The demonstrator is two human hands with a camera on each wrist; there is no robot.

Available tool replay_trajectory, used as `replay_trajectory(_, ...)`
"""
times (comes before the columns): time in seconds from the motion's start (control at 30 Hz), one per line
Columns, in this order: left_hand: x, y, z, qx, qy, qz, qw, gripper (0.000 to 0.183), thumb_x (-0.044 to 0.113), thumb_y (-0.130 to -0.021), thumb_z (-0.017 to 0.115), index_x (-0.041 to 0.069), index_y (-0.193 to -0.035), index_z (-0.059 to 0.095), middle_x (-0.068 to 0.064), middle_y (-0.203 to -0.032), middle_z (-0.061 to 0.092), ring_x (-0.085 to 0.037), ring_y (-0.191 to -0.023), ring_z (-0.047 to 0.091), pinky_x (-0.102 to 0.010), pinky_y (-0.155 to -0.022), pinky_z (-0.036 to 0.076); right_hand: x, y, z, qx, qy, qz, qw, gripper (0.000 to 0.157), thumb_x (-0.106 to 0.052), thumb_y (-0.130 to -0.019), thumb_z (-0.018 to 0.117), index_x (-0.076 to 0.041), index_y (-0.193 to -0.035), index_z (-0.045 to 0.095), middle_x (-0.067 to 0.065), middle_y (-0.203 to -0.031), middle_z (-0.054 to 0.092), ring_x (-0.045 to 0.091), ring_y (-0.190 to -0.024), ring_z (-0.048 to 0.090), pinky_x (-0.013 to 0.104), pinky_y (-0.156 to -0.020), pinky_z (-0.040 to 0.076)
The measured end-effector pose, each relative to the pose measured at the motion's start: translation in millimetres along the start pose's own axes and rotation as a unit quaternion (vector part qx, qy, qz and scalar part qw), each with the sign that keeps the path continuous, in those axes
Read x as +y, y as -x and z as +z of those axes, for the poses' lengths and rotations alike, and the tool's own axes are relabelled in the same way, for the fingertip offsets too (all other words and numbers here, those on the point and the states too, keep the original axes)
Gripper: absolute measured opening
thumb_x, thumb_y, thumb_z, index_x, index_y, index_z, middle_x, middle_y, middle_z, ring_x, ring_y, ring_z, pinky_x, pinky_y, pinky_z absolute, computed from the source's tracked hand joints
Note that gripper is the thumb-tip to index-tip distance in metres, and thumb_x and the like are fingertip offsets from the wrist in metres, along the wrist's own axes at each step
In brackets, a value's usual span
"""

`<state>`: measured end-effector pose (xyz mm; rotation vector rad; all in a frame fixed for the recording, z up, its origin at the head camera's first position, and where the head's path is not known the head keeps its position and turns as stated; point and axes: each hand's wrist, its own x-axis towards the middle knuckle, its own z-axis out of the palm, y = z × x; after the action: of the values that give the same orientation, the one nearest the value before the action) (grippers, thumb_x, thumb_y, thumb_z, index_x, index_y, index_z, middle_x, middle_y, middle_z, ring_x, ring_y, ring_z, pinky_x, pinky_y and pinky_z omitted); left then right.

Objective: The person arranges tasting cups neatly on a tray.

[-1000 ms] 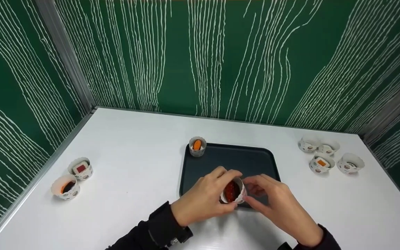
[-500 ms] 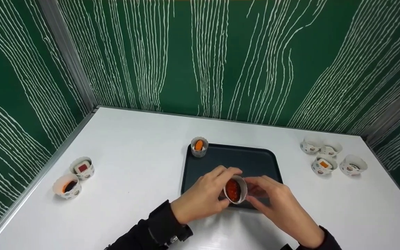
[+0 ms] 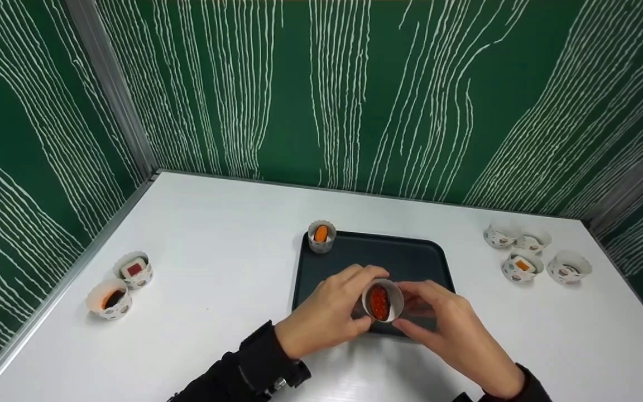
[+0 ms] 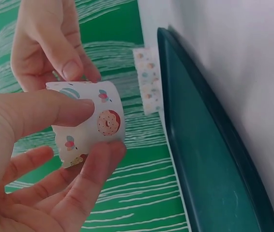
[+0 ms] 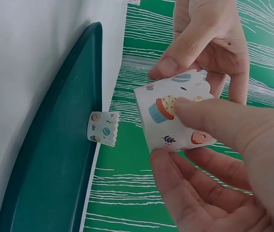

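Observation:
Between my two hands, above the near part of the dark tray point(image 3: 383, 251), is a white paper baking cup point(image 3: 392, 290) printed with cupcakes and doughnuts. Inside it lies a roe sushi piece point(image 3: 379, 302), red-orange on top with a dark wrap. My left hand point(image 3: 330, 310) grips the cup's left side with thumb and fingers. On the other side, my right hand point(image 3: 444, 315) pinches it; in the right wrist view its thumb point(image 5: 195, 113) lies on the printed wall. Another cup point(image 3: 321, 245), holding an orange-topped piece, stands at the tray's far left corner.
To the left stand two printed cups, one with a red-topped white piece point(image 3: 134, 269), one with a dark and orange piece point(image 3: 113, 298). Several more cups point(image 3: 522, 268) are grouped at the right on the white table point(image 3: 215, 245). Green walls point(image 3: 282, 111) enclose the back and sides.
The cup in my hands has turned more upright and shifted slightly right and up, so the roe piece faces the head camera more fully. Both hands stay around it.

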<state>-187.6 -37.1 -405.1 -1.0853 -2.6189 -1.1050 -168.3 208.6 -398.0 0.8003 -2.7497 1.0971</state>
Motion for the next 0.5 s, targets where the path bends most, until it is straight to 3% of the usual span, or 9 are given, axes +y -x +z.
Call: replay_trajectory(0.5,2.0,-2.3,-0.3,0.004,0.051,-0.017,0.9985,0.045,0.001,-0.096,0.076,0.011,-0.135,0.054,-0.009,-0.127,0.069,-0.01,-0.101,0.073,-0.013,-0.085,0.056,2.9,0.4,2.4,0.016,0.008,-0.006,1.0,0.068,-0.015,-0.087,0.091,-0.01,-0.147,0.06,0.001,-0.124,0.069,0.016,-0.107,0.073,0.032,-0.084,0.065)
